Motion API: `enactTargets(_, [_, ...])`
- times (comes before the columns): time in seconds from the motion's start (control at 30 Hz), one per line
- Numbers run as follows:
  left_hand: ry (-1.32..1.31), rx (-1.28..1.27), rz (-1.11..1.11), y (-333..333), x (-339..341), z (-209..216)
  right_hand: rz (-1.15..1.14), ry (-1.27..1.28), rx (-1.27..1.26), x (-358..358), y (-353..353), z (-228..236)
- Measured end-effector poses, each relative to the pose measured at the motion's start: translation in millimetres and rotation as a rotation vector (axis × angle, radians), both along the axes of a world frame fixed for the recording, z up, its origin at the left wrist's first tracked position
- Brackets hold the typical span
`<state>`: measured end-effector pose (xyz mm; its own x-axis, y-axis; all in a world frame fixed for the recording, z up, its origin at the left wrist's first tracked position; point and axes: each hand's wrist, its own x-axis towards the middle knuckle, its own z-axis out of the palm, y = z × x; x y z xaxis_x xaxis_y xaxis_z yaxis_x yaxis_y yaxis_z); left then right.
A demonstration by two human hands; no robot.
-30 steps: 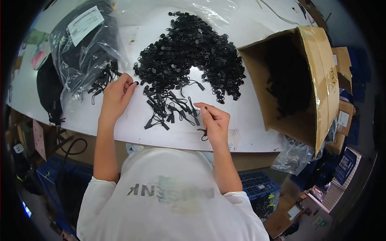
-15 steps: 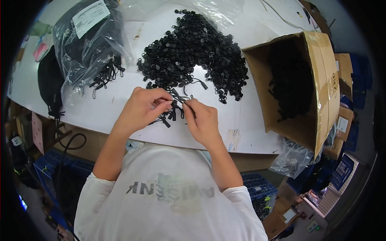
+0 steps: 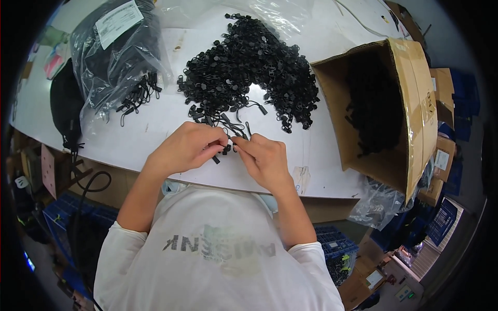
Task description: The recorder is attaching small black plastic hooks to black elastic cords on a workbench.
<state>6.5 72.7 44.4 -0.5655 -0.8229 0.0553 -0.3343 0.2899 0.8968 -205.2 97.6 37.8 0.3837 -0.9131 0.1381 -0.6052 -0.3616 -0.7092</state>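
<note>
My left hand (image 3: 189, 147) and my right hand (image 3: 265, 161) meet fingertip to fingertip over the table's near part. Both are closed in a pinch. Between the right fingertips a bit of a black cord pull (image 3: 235, 149) shows as a small loop. The left thumb and index finger pinch a tiny black piece, mostly hidden by the fingers. Several loose black cord pulls (image 3: 233, 124), thin loops with stubby ends, lie around and beyond the fingertips. Farther off spreads a big heap of small black plastic clips (image 3: 259, 57), some with loop-shaped ends.
An open cardboard box (image 3: 332, 111) lies tipped at right, black pieces inside. At left sit a clear plastic bag (image 3: 122, 57) with dark contents, a small pile of cord pulls (image 3: 140, 94) and a black pouch (image 3: 66, 106). The white table's near edge (image 3: 218, 185) runs before my body.
Both hands have come slightly nearer to my body, still pinching together. More of the loose cord pulls beyond the fingertips now show. The heap and the box stay put.
</note>
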Motion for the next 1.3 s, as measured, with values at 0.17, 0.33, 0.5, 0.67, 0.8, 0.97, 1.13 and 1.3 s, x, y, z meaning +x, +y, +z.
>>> enactTargets(0.17, [0.019,-0.074,-0.084,-2.6,-4.7,0.2,0.210,0.243,-0.128,-8.0,-3.3,8.2])
enactTargets(0.33, [0.012,-0.082,-0.301,0.9,-4.5,5.8,0.438,0.271,0.027,-14.7,-1.5,21.0])
enactTargets(0.5, [-0.002,-0.182,-0.414,17.2,-4.6,24.0,0.627,-0.028,0.208,-18.3,2.5,25.3])
enactTargets(0.67, [-0.141,-0.360,-0.486,27.5,-1.5,48.1,0.636,-0.154,0.291,-9.9,14.5,27.7])
enactTargets(0.8, [-0.122,-0.579,-0.280,27.1,-2.4,48.7,0.449,-0.212,0.299,-7.3,26.9,24.5])
enactTargets(0.97, [-0.039,-0.253,0.102,48.9,-8.5,14.0,0.184,-0.174,0.036,-5.8,29.5,24.6])
enactTargets(1.13, [0.486,0.754,0.176,62.9,-25.7,-20.5,0.167,0.071,-0.233,3.5,29.1,18.6])
enactTargets(1.3, [0.233,0.479,0.181,47.4,-22.9,-15.1,0.198,0.120,-0.256,-0.3,23.7,10.6])
